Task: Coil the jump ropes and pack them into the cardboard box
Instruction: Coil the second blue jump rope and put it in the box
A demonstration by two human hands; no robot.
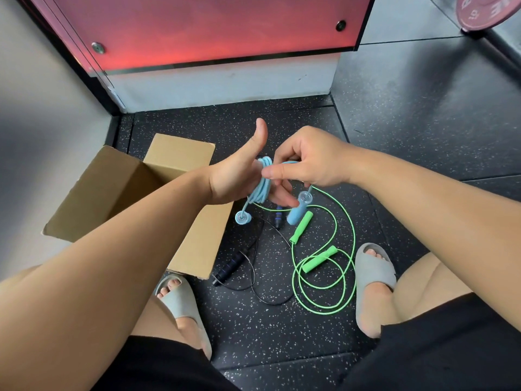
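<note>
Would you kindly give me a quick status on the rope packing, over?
Left hand open, blue jump rope wound round it. Right hand pinches that rope. Green jump rope and black jump rope loose on floor. Cardboard box open alongside.

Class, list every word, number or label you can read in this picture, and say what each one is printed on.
Weight plate: white lettering, cut off by the frame edge; only "R" and perhaps "10" can be read.
Cardboard box: no print shows.
Green jump rope: no marks readable.
</note>
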